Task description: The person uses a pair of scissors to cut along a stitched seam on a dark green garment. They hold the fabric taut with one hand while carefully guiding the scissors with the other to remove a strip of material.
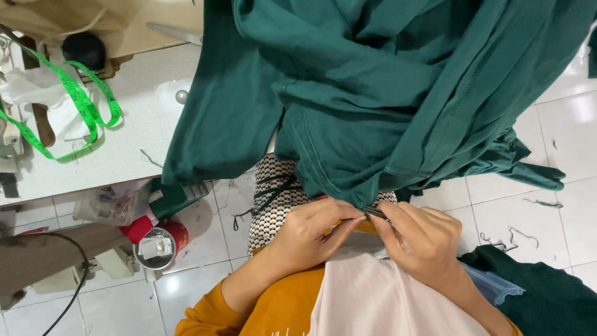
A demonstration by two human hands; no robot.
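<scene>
A large dark green garment (373,93) hangs from the table down over my lap. My left hand (311,233) pinches its lower hem edge near the seam. My right hand (423,239) grips a small metal tool (377,213), thin and pointed, whose tip meets the same hem right beside my left fingers. Both hands sit close together above my patterned lap cloth (273,205) and a pale pink fabric (373,298).
A white table (124,143) at the left carries a bright green measuring tape (81,106), white cloth and a dark round object (84,50). A red-rimmed tin (158,246) and clutter stand on the tiled floor. More green fabric (547,292) lies at the lower right, with thread scraps around.
</scene>
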